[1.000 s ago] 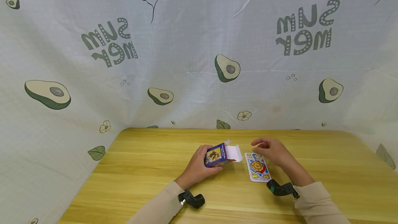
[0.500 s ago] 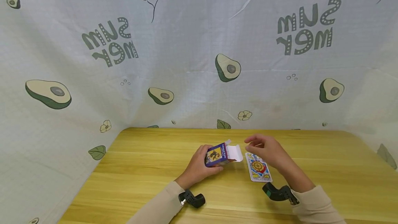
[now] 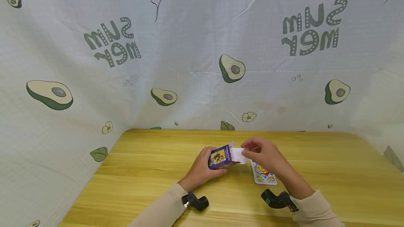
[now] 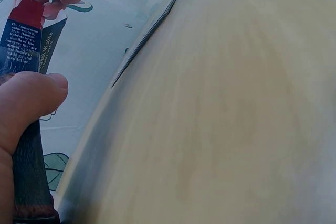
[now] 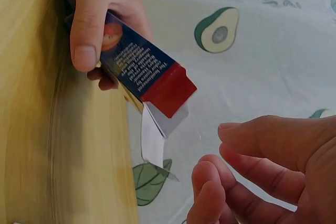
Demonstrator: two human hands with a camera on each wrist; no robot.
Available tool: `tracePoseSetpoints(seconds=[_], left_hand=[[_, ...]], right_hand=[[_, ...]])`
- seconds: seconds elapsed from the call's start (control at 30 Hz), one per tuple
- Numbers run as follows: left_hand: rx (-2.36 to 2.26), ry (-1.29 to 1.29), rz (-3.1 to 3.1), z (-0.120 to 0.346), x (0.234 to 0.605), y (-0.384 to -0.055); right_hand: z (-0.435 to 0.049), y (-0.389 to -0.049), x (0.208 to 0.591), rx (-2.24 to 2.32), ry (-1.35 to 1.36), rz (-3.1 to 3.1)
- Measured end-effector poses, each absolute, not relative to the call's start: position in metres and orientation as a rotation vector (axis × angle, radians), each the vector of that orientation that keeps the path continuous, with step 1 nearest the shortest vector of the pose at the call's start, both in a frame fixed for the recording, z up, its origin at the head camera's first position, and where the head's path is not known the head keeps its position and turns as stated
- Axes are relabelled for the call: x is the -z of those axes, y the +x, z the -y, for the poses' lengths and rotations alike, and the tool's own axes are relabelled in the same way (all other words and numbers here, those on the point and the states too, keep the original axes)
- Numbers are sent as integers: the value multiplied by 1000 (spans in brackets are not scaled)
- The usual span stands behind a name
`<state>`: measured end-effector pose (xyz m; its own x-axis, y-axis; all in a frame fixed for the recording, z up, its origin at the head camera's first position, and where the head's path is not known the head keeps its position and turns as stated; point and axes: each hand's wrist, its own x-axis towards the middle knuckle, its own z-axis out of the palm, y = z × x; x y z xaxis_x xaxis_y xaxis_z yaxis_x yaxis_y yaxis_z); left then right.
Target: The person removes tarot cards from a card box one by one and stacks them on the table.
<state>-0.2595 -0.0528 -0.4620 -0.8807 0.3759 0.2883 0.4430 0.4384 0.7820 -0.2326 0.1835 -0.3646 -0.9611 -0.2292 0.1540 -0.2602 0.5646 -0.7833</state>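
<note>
My left hand (image 3: 201, 170) grips a purple-blue tarot card box (image 3: 217, 158), fingers behind it and thumb along its near side. The box is tilted, its open end to the right. A white lid flap (image 3: 238, 155) and a small side tab stick out there; in the right wrist view a red side tab (image 5: 173, 92) shows too. Close by the flap is my right hand (image 3: 265, 154), thumb and fingers loosely bent and apart. Nothing lies between them in the right wrist view. Below that hand a stack of tarot cards (image 3: 264, 178) lies face up, its top end hidden.
A yellow wood-grain table (image 3: 151, 171) carries the cards. Behind it hangs a pale curtain (image 3: 195, 52) printed with avocados and lettering. Black wrist cameras sit on the left wrist (image 3: 198, 202) and the right wrist (image 3: 277, 199).
My right hand has moved left from above the cards to the box's lid flap, covering the top of the card stack. The left hand and box have stayed in place.
</note>
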Motion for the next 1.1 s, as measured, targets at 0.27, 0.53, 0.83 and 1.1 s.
tracePoseSetpoints(seconds=[0.27,0.53,0.83,1.1], left_hand=[[1445,-745,2596,52,460,-257],[1452,-761,2581,52,460,-257],[1450,-763,2577,53,463,-259],[1466,-759,2585,53,461,-258]], right_hand=[[-172,-230,369,-1353,428,2749],[-164,-226,373,-1326,390,2751],[-159,-228,380,-1343,317,2760],[-155,-231,386,-1351,276,2768]])
